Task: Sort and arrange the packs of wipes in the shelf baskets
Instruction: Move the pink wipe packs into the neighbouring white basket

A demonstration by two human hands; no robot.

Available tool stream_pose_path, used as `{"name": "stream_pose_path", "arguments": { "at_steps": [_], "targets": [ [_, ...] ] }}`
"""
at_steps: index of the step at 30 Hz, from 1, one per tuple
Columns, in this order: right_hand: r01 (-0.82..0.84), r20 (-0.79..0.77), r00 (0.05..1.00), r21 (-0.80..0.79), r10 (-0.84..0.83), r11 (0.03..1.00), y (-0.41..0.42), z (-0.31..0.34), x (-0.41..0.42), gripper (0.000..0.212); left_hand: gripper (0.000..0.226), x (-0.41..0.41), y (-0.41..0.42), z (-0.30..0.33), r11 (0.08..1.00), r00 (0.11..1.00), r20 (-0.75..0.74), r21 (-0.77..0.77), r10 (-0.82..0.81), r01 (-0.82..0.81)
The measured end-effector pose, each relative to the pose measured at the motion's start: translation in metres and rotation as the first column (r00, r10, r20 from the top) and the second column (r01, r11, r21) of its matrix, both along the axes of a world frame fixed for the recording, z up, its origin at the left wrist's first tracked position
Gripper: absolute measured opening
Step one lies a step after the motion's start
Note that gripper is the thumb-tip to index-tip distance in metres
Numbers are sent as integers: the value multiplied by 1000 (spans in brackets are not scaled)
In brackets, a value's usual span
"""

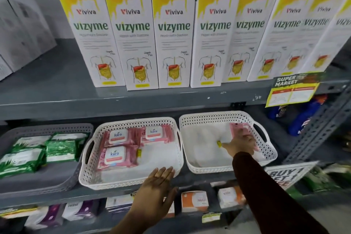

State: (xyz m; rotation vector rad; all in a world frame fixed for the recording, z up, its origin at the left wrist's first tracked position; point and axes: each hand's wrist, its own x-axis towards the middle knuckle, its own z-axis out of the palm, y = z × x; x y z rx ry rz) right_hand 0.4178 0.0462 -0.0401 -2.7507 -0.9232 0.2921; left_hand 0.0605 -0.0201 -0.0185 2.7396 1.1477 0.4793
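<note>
Baskets side by side on shelf (57,198). Right hand (241,143) in right basket (269,156), fingers clamped on pink pack (238,128) at far right side. Left hand (157,186) flat, fingers together, on near rim of middle basket (89,169) holding three pink packs (117,150). Green packs (38,152) in grey tray (76,178) at left.

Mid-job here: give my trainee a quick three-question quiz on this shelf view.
1. True or false: the right hand is inside the right basket on a pink pack.
2. How many pink packs lie in the middle basket?
3. Where does the left hand rest? A) grey tray B) middle basket's front rim C) Vizyme boxes

Key: 1 true; 2 three; 3 B
</note>
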Motion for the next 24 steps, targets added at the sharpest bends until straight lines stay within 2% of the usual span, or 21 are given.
{"name": "stream_pose_path", "arguments": {
  "at_steps": [2, 5, 6, 7, 8, 9, 10, 11, 13, 14, 15, 16, 20, 22, 24],
  "targets": [
    [1, 92, 996, -63, 5, 998, 3, -3, 10, 113, 46, 1, 1, 1, 1000, 1000, -9, -11, 3, -3],
    [-44, 220, 974, -52, 54, 998, 4, -3, 21, 66, 49, -4, 6, -1, 998, 999, 27, -54, -31, 32],
    [-42, 176, 984, 7, 40, 999, 3, 1, 21, 56, 51, -8, 8, -2, 998, 999, 22, -47, -37, 38],
    [-16, 46, 999, 110, 11, 994, 0, 9, 19, 49, 53, -12, 10, -1, 999, 999, 20, -33, -34, 34],
    [46, -171, 985, 260, -1, 965, -4, 20, 16, 44, 55, -18, 11, 0, 999, 999, 28, -29, -18, 18],
    [178, -436, 900, 419, 26, 890, -9, 34, 10, 39, 56, -24, 12, 1, 1000, 1000, 28, -30, 2, -1],
    [331, -674, 727, 510, 130, 794, -15, 48, -2, 35, 54, -29, 13, 1, 1000, 999, 28, -19, 21, -21],
    [437, -814, 513, 520, 272, 734, -22, 63, -16, 30, 51, -35, 14, 0, 999, 999, 30, -13, 37, -36],
    [517, -871, 115, 464, 478, 720, -29, 87, -47, 23, 47, -46, 13, -2, 997, 998, 39, -61, 55, -53],
    [498, -862, -8, 436, 507, 750, -30, 97, -64, 22, 48, -51, 14, -2, 995, 997, 46, -82, 56, -52],
    [444, -865, -70, 420, 497, 792, -27, 103, -82, 21, 48, -57, 14, -4, 994, 997, 50, -94, 54, -49],
    [378, -877, -89, 408, 472, 831, -22, 106, -102, 20, 48, -64, 15, -5, 994, 997, 55, -98, 58, -52],
    [134, -923, -40, 375, 383, 917, 11, 94, -170, 14, 44, -82, 16, -6, 995, 994, 77, -68, 75, -70],
    [108, -918, 64, 397, 392, 911, 27, 82, -196, 13, 42, -86, 16, -5, 997, 995, 74, -51, 68, -64],
    [155, -880, 257, 446, 400, 882, 35, 73, -215, 10, 40, -91, 16, -6, 997, 994, 87, -37, 66, -63]
  ]
}}
